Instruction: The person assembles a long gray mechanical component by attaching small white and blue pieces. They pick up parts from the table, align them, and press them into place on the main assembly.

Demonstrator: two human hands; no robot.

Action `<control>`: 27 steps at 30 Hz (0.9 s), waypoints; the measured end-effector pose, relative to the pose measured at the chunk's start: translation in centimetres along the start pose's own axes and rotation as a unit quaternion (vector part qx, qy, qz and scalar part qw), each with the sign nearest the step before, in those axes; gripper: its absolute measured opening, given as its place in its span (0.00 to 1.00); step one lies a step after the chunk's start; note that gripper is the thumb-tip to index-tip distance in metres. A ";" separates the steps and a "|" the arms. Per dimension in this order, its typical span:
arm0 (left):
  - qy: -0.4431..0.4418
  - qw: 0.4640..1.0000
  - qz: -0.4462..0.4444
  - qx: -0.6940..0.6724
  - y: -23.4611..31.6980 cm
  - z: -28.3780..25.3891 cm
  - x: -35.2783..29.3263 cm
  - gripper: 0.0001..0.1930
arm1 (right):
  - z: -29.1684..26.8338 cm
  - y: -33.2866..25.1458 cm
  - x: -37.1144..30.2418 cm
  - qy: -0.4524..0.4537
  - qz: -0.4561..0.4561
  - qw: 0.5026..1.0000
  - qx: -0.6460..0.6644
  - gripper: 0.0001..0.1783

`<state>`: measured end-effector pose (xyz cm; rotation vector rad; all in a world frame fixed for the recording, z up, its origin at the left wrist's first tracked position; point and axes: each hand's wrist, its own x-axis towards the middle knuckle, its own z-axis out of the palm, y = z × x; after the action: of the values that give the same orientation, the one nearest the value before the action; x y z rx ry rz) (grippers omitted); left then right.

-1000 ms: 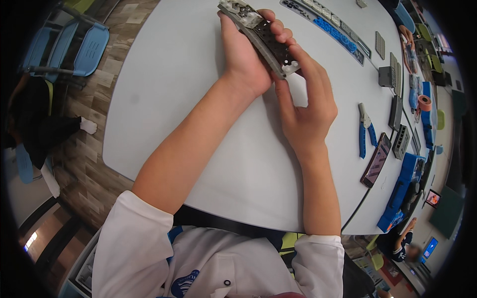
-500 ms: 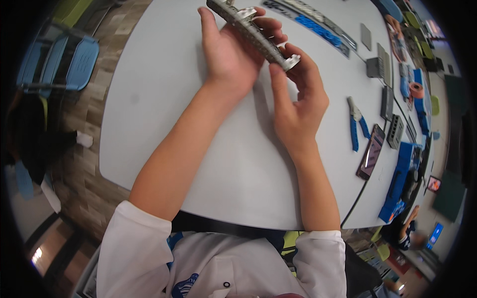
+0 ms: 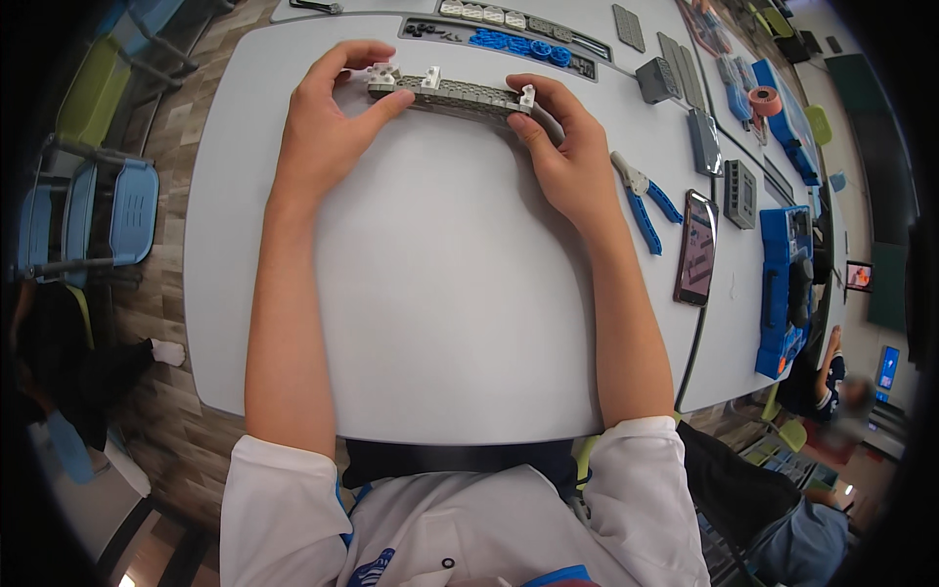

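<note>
Head view: I had the grey perforated beam (image 3: 460, 98), fitted with white connectors (image 3: 431, 78), crosswise between both hands over the upper part of the pale desk (image 3: 450, 293), the left hand (image 3: 325, 132) curling its fingers round one end with the thumb against the near side, the right hand (image 3: 565, 149) pinching the other end between thumb and fingers; could not tell whether its underside touched the desk. Beyond it I logged blue pieces (image 3: 501, 41) in a tray; right of the right hand, pliers (image 3: 637, 182) lay with handles apart near a phone (image 3: 696, 249).
</note>
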<state>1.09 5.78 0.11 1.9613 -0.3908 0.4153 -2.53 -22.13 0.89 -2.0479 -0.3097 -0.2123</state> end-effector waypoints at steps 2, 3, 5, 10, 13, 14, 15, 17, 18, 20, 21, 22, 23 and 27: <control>-0.021 0.999 -0.029 0.040 -0.1 -0.2 -0.2 0.22 | 0.0 0.4 0.1 0.019 -0.028 0.997 -0.066 0.20; -0.024 0.998 -0.034 0.042 -0.1 -0.2 -0.2 0.22 | 0.0 0.5 0.1 0.027 -0.042 0.994 -0.099 0.20; -0.031 0.998 -0.040 0.047 0.1 -0.1 -0.2 0.20 | 0.1 0.6 0.0 0.015 -0.066 0.985 -0.159 0.24; -0.017 0.996 -0.015 0.081 0.5 0.5 -0.3 0.23 | -3.5 -2.9 -1.1 -0.027 -0.067 0.969 -0.237 0.34; -0.028 0.996 -0.012 0.087 0.3 0.4 -0.2 0.24 | -12.8 -7.5 -2.3 -0.056 -0.096 0.931 -0.347 0.31; -0.036 0.995 -0.018 0.088 0.1 0.5 -0.2 0.25 | -15.5 -8.7 -3.0 -0.047 -0.027 0.946 -0.321 0.28; -0.043 0.995 -0.022 0.083 0.0 0.5 -0.3 0.24 | -18.4 -9.8 -3.7 -0.029 0.016 0.946 -0.322 0.25; -0.049 0.995 -0.040 0.074 -0.3 0.6 -0.3 0.22 | -22.7 -10.3 -5.2 0.008 0.155 0.929 -0.335 0.24; -0.050 0.995 -0.035 0.080 -0.3 0.6 -0.3 0.22 | -24.2 -9.7 -5.8 0.033 0.236 0.905 -0.352 0.25; -0.044 0.995 -0.013 0.084 -0.4 0.7 -0.3 0.21 | -26.5 -8.0 -6.7 -0.008 0.357 0.862 -0.360 0.33; -0.046 0.995 -0.020 0.083 -0.4 0.7 -0.3 0.20 | -27.2 -6.7 -6.9 -0.047 0.382 0.851 -0.357 0.35; -0.045 0.996 -0.015 0.078 -0.4 0.8 -0.3 0.20 | -27.7 -5.2 -7.0 -0.072 0.419 0.832 -0.356 0.37; -0.043 0.997 -0.011 0.069 -0.4 0.8 -0.2 0.20 | -28.1 -3.8 -7.1 -0.090 0.457 0.809 -0.358 0.40; -0.046 0.997 -0.002 0.058 -0.5 0.7 -0.3 0.20 | -28.8 1.0 -7.5 -0.113 0.517 0.801 -0.280 0.39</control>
<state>1.13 5.31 -0.68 2.0987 -0.4304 0.3537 -9.96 -48.95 11.62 -2.5122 0.8510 0.7018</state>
